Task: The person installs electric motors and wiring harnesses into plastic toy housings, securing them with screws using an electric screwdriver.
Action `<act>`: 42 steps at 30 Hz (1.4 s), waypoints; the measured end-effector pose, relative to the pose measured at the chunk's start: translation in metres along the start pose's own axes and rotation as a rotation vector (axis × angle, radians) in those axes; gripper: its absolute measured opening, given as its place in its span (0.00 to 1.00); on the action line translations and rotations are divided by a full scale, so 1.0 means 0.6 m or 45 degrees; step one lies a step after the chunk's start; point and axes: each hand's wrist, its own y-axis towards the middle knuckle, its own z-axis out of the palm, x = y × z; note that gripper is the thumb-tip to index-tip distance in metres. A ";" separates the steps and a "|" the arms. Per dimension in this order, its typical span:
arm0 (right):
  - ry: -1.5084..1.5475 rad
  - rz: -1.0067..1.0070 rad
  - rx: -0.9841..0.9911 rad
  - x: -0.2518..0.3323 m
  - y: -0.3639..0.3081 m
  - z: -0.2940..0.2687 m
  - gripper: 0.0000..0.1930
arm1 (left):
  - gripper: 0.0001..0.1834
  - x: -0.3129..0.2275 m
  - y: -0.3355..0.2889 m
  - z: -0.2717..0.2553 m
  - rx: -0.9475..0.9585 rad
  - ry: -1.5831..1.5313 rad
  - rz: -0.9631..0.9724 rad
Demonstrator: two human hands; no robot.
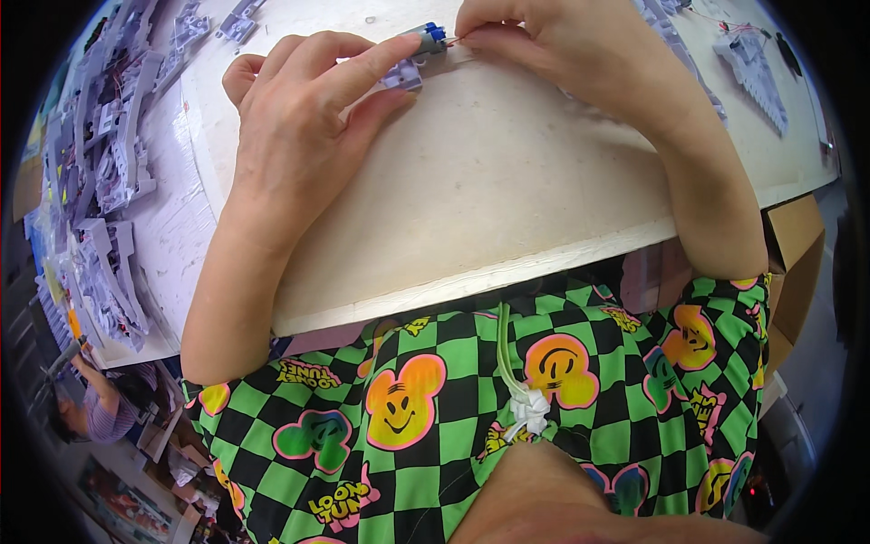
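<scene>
At the far middle of the white tabletop [507, 190], my left hand [304, 145] holds a small light-grey plastic part [403, 75] between thumb and fingers. Its index finger lies along a short dark-grey cylinder with a blue end [433, 38], which sits against that part. Just to the right, my right hand [589, 63] is closed in a pinch on a thin reddish wire [456, 41] by the blue end. The tips of the right fingers are partly cut off by the upper edge, and the wire's far end is hidden in them.
Many grey plastic parts [118, 163] are heaped along the left side. At the right lies a toothed grey part [757, 77] with thin wires nearby. The table's front edge [480, 283] runs close to my body. An open cardboard box [797, 240] stands right; another person [113, 403] is lower left.
</scene>
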 end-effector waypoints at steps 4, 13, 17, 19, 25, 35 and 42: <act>-0.083 -0.078 -0.040 -0.003 -0.001 0.004 0.04 | 0.20 -0.004 0.002 0.005 -0.035 0.002 0.000; -0.234 -0.061 -0.006 0.003 -0.007 -0.002 0.05 | 0.21 -0.006 -0.001 0.011 -0.041 -0.016 -0.056; -0.174 -0.110 -0.120 0.009 -0.006 -0.002 0.04 | 0.21 -0.003 -0.004 0.011 -0.050 -0.021 -0.042; -0.161 -0.105 -0.109 0.009 -0.007 -0.003 0.04 | 0.23 -0.003 -0.004 0.008 -0.030 -0.009 -0.045; -0.152 -0.165 -0.159 0.006 -0.010 0.000 0.03 | 0.26 -0.005 -0.003 0.011 -0.013 -0.010 -0.060; -0.074 -0.095 -0.073 -0.005 -0.003 0.010 0.04 | 0.21 -0.005 0.000 0.012 -0.009 0.002 -0.039; -0.182 -0.138 -0.161 0.001 -0.010 -0.013 0.06 | 0.20 -0.011 0.007 0.015 -0.018 -0.003 -0.033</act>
